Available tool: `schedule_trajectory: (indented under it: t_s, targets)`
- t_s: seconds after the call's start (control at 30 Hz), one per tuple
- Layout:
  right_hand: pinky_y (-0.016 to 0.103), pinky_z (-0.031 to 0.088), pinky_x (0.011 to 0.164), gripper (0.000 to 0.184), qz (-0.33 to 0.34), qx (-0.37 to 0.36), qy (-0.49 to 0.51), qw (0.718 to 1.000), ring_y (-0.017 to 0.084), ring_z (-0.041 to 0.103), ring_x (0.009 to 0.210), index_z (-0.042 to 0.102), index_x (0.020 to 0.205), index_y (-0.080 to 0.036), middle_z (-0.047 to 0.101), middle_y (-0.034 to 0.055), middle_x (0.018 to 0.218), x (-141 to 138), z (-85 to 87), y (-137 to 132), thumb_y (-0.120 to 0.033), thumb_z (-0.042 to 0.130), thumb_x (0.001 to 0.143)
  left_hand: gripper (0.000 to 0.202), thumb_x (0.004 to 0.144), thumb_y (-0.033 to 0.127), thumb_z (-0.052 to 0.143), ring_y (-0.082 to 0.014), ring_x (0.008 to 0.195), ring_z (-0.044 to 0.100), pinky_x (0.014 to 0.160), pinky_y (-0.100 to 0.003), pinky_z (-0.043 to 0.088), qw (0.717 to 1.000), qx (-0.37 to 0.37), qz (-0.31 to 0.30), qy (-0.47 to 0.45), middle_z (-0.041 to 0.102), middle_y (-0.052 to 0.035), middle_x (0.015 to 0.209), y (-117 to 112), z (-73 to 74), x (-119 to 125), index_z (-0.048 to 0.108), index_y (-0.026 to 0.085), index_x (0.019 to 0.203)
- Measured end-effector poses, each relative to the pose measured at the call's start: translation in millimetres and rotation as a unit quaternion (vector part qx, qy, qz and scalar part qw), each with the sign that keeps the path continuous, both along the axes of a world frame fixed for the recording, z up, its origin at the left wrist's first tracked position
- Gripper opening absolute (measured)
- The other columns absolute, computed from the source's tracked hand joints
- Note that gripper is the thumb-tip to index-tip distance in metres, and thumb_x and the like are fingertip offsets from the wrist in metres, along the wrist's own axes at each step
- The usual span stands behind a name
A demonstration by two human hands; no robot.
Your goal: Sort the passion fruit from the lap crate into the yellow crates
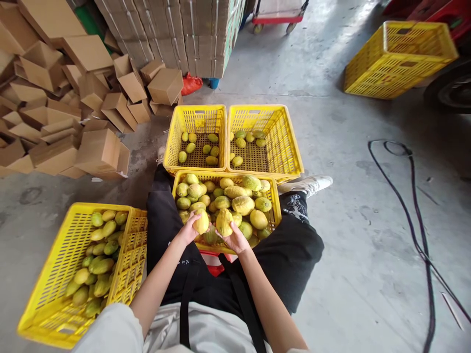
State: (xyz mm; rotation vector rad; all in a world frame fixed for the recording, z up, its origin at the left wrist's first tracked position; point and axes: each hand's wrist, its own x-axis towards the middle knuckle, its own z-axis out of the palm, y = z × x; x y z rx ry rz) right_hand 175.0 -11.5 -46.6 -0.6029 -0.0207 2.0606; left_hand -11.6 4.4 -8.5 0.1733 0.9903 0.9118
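Observation:
My left hand (190,230) is closed around a rounded yellow papaya (200,222). In my right hand (237,240) is another papaya (224,222), yellow with green tinges and a ridged skin. Both fruits are held side by side, slightly apart, over the near edge of a yellow crate (276,206) between my legs. That crate is filled with green and yellow papayas (243,205) of mixed sizes. Just beyond it, two more yellow crates stand next to each other; the left one (195,110) and the right one (290,142) each have several papayas on the bottom.
A yellow crate (47,274) with many papayas stands by my left leg. Flattened and folded cardboard boxes (99,149) are heaped at the far left, beside stacked cartons (165,39). Right are another yellow crate (401,59), a wheel (451,88) and a dark cable (415,196).

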Motion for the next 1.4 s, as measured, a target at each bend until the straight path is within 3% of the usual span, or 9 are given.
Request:
schedule_trajectory:
  t_s: [0.17, 0.4, 0.63, 0.77, 0.9, 1.0, 1.07, 1.17, 1.4]
  targets:
    - [0.046, 0.054, 0.084, 0.048, -0.009, 0.010, 0.007, 1.000, 0.022, 0.064, 0.102, 0.043, 0.128, -0.033, 0.059, 0.0051, 0.126, -1, 5.1, 4, -0.027, 0.057, 0.083, 0.031, 0.073, 0.030, 0.063, -0.0231, 0.078, 0.066, 0.065, -0.036, 0.052, 1.000, -0.014, -0.025, -0.001, 0.065, -0.0072, 0.093, 0, -4.5, 0, 0.051, 0.019, 0.100]
    - [0.047, 0.053, 0.082, 0.042, -0.010, -0.011, -0.006, 1.000, 0.025, 0.064, 0.099, 0.048, 0.124, -0.034, 0.064, 0.0037, 0.117, -2, 12.1, 7, -0.036, 0.055, 0.083, 0.038, 0.079, 0.032, 0.044, -0.0278, 0.087, 0.065, 0.074, -0.042, 0.051, 0.996, -0.066, -0.009, -0.063, 0.067, -0.0134, 0.090, 2, -6.6, -1, 0.058, 0.009, 0.106]
    - [0.051, 0.052, 0.083, 0.040, -0.016, -0.002, -0.002, 1.000, 0.028, 0.062, 0.104, 0.052, 0.119, -0.035, 0.065, 0.0028, 0.116, -2, 10.8, 7, -0.031, 0.057, 0.079, 0.036, 0.081, 0.025, 0.041, -0.0274, 0.088, 0.065, 0.077, -0.045, 0.051, 0.992, -0.094, 0.027, -0.078, 0.067, -0.0126, 0.093, 3, -4.3, -1, 0.054, 0.010, 0.110]
    - [0.046, 0.052, 0.085, 0.044, -0.016, 0.008, -0.025, 1.000, 0.025, 0.064, 0.100, 0.052, 0.120, -0.035, 0.065, 0.0021, 0.115, 0, 8.5, 4, -0.034, 0.061, 0.077, 0.031, 0.084, 0.034, 0.047, -0.0257, 0.081, 0.067, 0.070, -0.040, 0.053, 0.994, -0.089, -0.013, -0.064, 0.067, -0.0108, 0.089, 3, -4.7, -1, 0.055, 0.012, 0.104]
    - [0.043, 0.053, 0.085, 0.043, -0.008, 0.005, -0.031, 0.999, 0.021, 0.067, 0.091, 0.055, 0.116, -0.034, 0.069, -0.0003, 0.105, 3, 2.6, 0, -0.040, 0.064, 0.075, 0.030, 0.078, 0.038, 0.059, -0.0230, 0.068, 0.067, 0.057, -0.034, 0.053, 0.998, -0.066, -0.020, -0.009, 0.065, -0.0053, 0.080, 2, -5.2, -1, 0.053, 0.017, 0.098]
    - [0.038, 0.055, 0.082, 0.034, 0.005, -0.031, -0.041, 0.999, 0.020, 0.068, 0.089, 0.062, 0.104, -0.027, 0.072, 0.0011, 0.094, 3, -4.9, 0, -0.043, 0.064, 0.075, 0.028, 0.076, 0.040, 0.058, -0.0197, 0.057, 0.064, 0.044, -0.026, 0.047, 0.998, -0.058, -0.026, 0.013, 0.061, -0.0036, 0.071, 2, -3.2, 0, 0.054, 0.015, 0.089]
    - [0.036, 0.056, 0.079, 0.030, 0.007, -0.045, -0.045, 0.998, 0.019, 0.068, 0.088, 0.063, 0.101, -0.025, 0.071, 0.0010, 0.098, 1, -8.2, 1, -0.042, 0.062, 0.077, 0.030, 0.077, 0.042, 0.055, -0.0180, 0.052, 0.061, 0.039, -0.024, 0.043, 0.998, -0.059, -0.035, 0.012, 0.061, -0.0053, 0.069, 2, -1.4, 1, 0.056, 0.013, 0.087]
    - [0.037, 0.057, 0.078, 0.029, 0.004, -0.044, -0.047, 0.998, 0.019, 0.068, 0.088, 0.061, 0.107, -0.026, 0.068, 0.0011, 0.111, -2, -7.8, 3, -0.039, 0.059, 0.080, 0.031, 0.079, 0.040, 0.051, -0.0180, 0.055, 0.062, 0.045, -0.027, 0.047, 0.997, -0.063, -0.035, 0.005, 0.064, -0.0089, 0.075, 2, -0.2, 1, 0.058, 0.011, 0.089]
    - [0.045, 0.054, 0.083, 0.033, -0.002, -0.029, -0.038, 0.999, 0.024, 0.065, 0.096, 0.059, 0.109, -0.026, 0.067, 0.0042, 0.111, -2, 6.3, 6, -0.038, 0.055, 0.079, 0.035, 0.081, 0.038, 0.046, -0.0268, 0.081, 0.066, 0.066, -0.041, 0.054, 0.995, -0.096, 0.003, -0.024, 0.066, -0.0116, 0.081, 3, -2.9, -1, 0.056, 0.013, 0.103]
